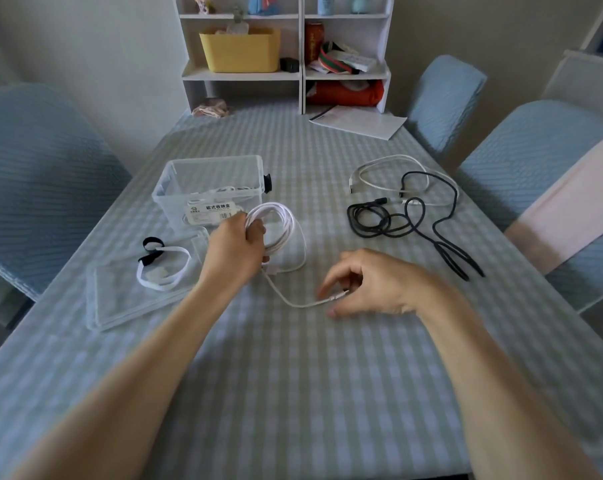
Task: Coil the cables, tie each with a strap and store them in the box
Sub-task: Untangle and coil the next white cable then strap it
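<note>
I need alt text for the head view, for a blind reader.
The left hand grips a white cable coil while the right hand pinches its loose end. A clear box, straps and uncoiled cables lie on the table.

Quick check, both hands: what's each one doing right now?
Left hand: grips the coiled white cable.
Right hand: pinches the same cable's free end near the plug, low over the table.
</note>
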`<action>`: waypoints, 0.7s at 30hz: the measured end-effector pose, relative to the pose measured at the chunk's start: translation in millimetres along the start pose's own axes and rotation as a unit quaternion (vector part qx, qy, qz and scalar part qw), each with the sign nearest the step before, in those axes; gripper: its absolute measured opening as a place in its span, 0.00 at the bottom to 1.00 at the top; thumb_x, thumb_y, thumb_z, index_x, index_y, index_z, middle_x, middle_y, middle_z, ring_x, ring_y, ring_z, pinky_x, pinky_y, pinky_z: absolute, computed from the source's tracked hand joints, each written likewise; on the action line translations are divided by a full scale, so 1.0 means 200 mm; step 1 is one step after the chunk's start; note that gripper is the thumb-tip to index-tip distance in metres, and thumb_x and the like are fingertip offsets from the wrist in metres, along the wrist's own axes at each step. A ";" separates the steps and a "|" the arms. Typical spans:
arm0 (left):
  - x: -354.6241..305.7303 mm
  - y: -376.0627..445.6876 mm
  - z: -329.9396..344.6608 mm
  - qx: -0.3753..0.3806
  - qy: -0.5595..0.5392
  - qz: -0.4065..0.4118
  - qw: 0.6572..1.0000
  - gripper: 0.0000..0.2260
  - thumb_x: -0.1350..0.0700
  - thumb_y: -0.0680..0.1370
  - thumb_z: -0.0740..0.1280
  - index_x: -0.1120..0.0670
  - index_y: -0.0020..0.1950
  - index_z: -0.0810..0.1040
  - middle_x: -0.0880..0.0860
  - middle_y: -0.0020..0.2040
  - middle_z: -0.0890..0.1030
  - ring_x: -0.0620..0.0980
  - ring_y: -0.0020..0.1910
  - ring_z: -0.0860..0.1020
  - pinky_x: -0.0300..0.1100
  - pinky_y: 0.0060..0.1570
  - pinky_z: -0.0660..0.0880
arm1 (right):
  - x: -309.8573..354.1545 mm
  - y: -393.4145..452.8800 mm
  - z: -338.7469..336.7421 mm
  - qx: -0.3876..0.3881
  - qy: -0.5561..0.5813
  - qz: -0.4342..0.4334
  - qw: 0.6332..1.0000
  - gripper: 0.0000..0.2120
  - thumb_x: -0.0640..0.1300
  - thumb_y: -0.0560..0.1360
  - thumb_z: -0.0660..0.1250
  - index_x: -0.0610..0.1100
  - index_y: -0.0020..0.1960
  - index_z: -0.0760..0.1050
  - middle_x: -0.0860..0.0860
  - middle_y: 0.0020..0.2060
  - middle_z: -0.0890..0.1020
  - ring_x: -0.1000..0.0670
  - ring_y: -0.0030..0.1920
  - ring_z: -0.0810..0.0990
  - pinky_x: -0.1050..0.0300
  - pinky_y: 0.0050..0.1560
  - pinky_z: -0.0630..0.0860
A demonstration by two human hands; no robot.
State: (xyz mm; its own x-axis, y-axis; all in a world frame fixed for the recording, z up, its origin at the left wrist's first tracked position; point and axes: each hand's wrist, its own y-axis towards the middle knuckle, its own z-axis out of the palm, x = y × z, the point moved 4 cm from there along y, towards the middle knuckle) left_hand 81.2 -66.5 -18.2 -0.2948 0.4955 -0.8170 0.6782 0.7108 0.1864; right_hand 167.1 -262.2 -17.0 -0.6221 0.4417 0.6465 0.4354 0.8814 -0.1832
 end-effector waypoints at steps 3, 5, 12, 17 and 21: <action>0.01 -0.01 0.01 -0.001 0.054 0.019 0.998 0.11 0.56 0.82 0.58 0.60 0.48 0.78 0.55 0.40 0.83 0.41 0.23 0.79 0.36 0.29 0.76 | 0.00 0.00 -0.02 -0.038 -0.030 0.004 0.999 0.05 0.48 0.70 0.78 0.58 0.41 0.84 0.52 0.33 0.74 0.57 0.31 0.70 0.56 0.34 0.70; 0.01 -0.02 0.00 0.001 0.078 0.022 0.997 0.12 0.56 0.82 0.59 0.61 0.49 0.79 0.56 0.39 0.83 0.42 0.24 0.78 0.33 0.27 0.70 | -0.01 0.00 -0.05 -0.097 -0.063 0.007 0.993 0.04 0.45 0.73 0.75 0.55 0.42 0.84 0.56 0.25 0.72 0.58 0.24 0.68 0.66 0.26 0.63; -0.04 -0.07 0.01 0.000 0.129 0.106 0.986 0.11 0.57 0.82 0.61 0.62 0.46 0.77 0.55 0.36 0.78 0.55 0.35 0.75 0.43 0.33 0.63 | -0.02 -0.02 -0.09 -0.330 -0.006 -0.047 0.943 0.06 0.47 0.79 0.67 0.47 0.52 0.80 0.57 0.43 0.83 0.62 0.37 0.79 0.62 0.41 0.77; -0.12 -0.12 0.04 0.001 0.149 0.228 0.962 0.09 0.58 0.81 0.62 0.62 0.44 0.75 0.61 0.33 0.79 0.63 0.31 0.76 0.53 0.31 0.72 | 0.04 0.00 -0.03 -0.366 0.019 -0.120 0.923 0.19 0.56 0.75 0.71 0.47 0.61 0.78 0.56 0.53 0.83 0.59 0.52 0.81 0.63 0.48 0.78; -0.17 -0.17 0.07 0.034 0.176 0.321 0.930 0.09 0.55 0.79 0.59 0.59 0.47 0.74 0.54 0.28 0.74 0.61 0.25 0.73 0.47 0.24 0.68 | 0.04 0.01 -0.02 -0.323 0.006 -0.120 0.939 0.24 0.52 0.75 0.73 0.49 0.69 0.74 0.57 0.62 0.81 0.59 0.63 0.76 0.65 0.61 0.73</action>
State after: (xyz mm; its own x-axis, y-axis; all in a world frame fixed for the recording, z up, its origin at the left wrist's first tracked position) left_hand 77.4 -115.0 -4.7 -0.0072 0.9481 -0.3178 0.8277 0.1840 0.5301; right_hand 166.4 -257.8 -9.6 -0.7464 0.2386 0.6213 0.5903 0.6684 0.4525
